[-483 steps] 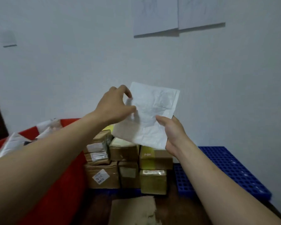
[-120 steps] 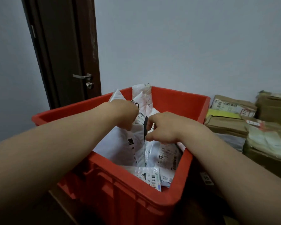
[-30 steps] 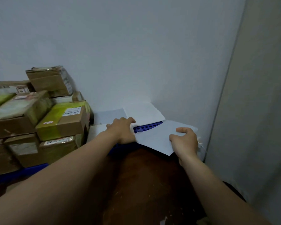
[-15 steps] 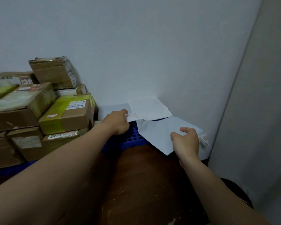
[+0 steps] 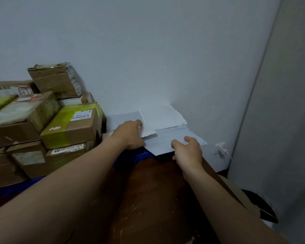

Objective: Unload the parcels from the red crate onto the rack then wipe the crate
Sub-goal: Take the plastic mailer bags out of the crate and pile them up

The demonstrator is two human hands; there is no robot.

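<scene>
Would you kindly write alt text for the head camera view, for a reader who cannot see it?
A person's left hand rests on a white mailer and the right hand pinches the near edge of a grey mailer, both lying on a blue rack by a pale wall. Taped cardboard boxes are stacked at the left.

My only camera, worn on the head, faces forward and down, close over the left hand [image 5: 130, 134] and right hand [image 5: 188, 152].

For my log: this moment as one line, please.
left hand touches white parcel | right hand holds grey parcel | place: blue rack
</scene>
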